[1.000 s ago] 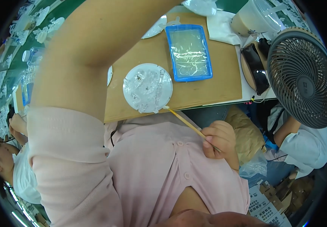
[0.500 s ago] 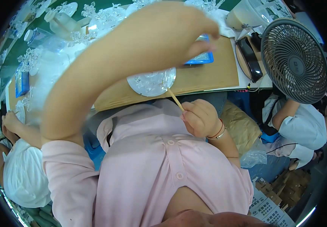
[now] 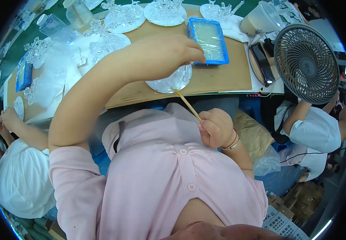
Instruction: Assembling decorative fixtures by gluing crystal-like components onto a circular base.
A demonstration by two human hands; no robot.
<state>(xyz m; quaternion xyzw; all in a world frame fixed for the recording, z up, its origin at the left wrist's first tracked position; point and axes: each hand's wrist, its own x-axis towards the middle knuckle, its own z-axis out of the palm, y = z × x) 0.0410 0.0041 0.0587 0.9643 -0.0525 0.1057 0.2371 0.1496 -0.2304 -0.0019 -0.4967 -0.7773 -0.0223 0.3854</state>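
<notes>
In my right hand (image 3: 217, 127) is a thin yellow stick (image 3: 188, 105), closed between the fingers. Its far end meets the near edge of a clear round plastic disc (image 3: 167, 85) at the board's front edge. My left hand (image 3: 185, 51) hangs above the disc, beside the near-left corner of a blue tray (image 3: 225, 62). Its fingers curl downward and look pinched; whatever they hold, if anything, is hidden. The left hand and forearm cover the disc's far part. Clear material lies in the tray. Under the tray and disc is a brown cardboard sheet (image 3: 237, 78).
Clear branching ornaments on round bases (image 3: 165, 14) line the far side. Plastic bottles (image 3: 57, 30) stand at far left. A grey fan (image 3: 308, 64), black case (image 3: 263, 64) and plastic tub (image 3: 261, 20) are at right. Co-workers sit left (image 3: 23, 178) and right (image 3: 315, 126).
My left hand has moved left and nearer, from over the blue tray to above the disc, uncovering the tray. My right hand has shifted slightly right, still holding the stick.
</notes>
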